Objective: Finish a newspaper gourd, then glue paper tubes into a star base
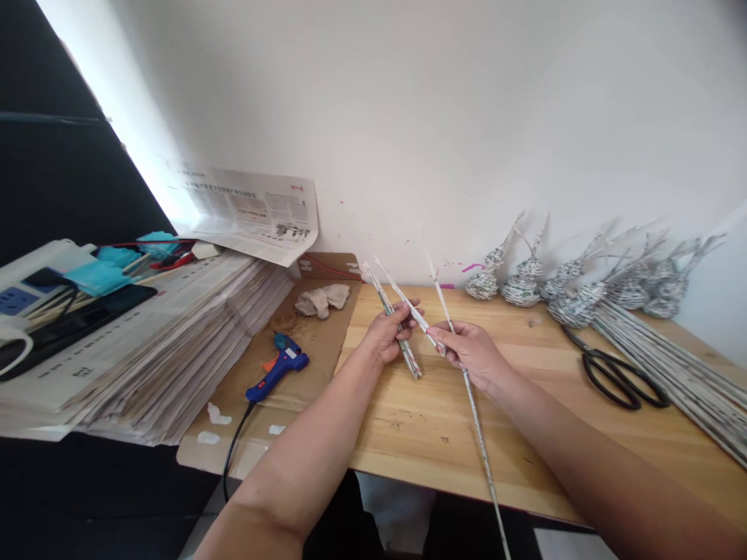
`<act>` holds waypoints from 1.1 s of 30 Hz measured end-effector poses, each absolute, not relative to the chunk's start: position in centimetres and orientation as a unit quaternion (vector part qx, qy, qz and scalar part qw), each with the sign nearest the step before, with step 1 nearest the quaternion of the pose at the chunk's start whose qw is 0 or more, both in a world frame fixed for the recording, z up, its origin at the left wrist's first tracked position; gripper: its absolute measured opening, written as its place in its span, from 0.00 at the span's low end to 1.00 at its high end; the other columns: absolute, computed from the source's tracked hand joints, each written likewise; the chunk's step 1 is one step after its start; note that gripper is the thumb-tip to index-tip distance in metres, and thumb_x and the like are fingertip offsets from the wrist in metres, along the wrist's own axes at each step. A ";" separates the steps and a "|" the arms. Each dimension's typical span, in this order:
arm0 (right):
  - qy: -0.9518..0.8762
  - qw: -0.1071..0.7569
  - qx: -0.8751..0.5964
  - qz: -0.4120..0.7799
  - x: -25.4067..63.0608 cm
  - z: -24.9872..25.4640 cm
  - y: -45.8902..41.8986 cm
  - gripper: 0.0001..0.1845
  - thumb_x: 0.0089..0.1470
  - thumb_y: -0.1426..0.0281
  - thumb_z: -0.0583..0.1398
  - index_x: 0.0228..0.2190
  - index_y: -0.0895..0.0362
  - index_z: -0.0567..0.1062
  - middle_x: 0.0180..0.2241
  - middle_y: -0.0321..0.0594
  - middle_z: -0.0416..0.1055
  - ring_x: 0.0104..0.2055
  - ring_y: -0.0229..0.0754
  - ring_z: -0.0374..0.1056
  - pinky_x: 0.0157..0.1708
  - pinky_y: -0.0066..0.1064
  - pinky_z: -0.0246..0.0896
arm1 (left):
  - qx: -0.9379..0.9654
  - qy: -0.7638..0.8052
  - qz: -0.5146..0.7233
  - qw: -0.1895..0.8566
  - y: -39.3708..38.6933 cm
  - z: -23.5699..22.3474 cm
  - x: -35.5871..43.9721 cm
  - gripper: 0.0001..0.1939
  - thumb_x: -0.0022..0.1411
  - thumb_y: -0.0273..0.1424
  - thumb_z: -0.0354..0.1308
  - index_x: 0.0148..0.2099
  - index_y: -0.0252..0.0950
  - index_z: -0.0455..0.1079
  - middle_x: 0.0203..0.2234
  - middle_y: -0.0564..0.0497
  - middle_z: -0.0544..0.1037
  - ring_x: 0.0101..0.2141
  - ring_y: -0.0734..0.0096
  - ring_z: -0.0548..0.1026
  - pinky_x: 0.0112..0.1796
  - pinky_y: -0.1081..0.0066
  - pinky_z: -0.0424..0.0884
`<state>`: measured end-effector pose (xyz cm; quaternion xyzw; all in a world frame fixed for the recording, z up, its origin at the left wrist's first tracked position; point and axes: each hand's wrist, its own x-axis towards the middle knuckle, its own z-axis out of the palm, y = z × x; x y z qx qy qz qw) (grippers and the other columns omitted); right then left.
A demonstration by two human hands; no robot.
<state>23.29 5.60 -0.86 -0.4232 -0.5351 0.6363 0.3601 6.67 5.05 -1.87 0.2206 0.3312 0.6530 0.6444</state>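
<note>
My left hand [390, 333] is closed around a short bundle of rolled newspaper sticks [412, 362] that slants over the wooden table. A second group of short paper sticks [415, 314] runs from my left fingers to my right hand [467, 347]. The right fingers pinch its lower end. A long thin paper stick [479, 432] also passes through my right hand, its upper part pointing at the wall and its lower end hanging past the table's front edge. How the sticks meet inside my right fingers is hidden.
Woven newspaper figures [520, 291] line the wall at the right. Black scissors [618, 375] lie beside a heap of long paper sticks [671, 365]. A blue glue gun [276, 369] rests on cardboard [327, 365]. Stacked newspapers [175, 350] hold a power strip [23, 288] at the left.
</note>
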 end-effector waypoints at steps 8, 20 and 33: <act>-0.536 0.382 -0.421 0.624 23.1 -1.3 5.6 0.22 0.37 0.54 0.72 0.26 0.58 0.76 0.18 0.31 0.66 0.16 0.28 0.49 0.16 0.26 0.34 | 0.187 0.324 0.696 0.613 5.5 -1.8 6.2 0.10 0.61 0.32 0.65 0.39 0.29 0.76 0.29 0.45 0.77 0.21 0.83 0.67 0.13 0.85 0.48; -0.549 0.340 -0.387 0.658 23.2 -1.2 5.4 0.23 0.39 0.51 0.71 0.26 0.57 0.77 0.21 0.34 0.68 0.19 0.31 0.57 0.18 0.26 0.41 | 0.178 0.326 0.713 0.594 5.8 -1.9 5.8 0.11 0.52 0.29 0.72 0.32 0.28 0.74 0.22 0.54 0.69 0.18 0.87 0.63 0.12 0.85 0.45; -0.589 0.277 -0.390 0.651 23.3 -1.9 5.4 0.27 0.40 0.47 0.70 0.23 0.57 0.72 0.15 0.31 0.63 0.17 0.31 0.56 0.18 0.26 0.37 | 0.187 0.321 0.723 0.582 6.0 -1.9 5.0 0.14 0.51 0.33 0.72 0.35 0.29 0.75 0.23 0.54 0.70 0.18 0.87 0.63 0.12 0.85 0.45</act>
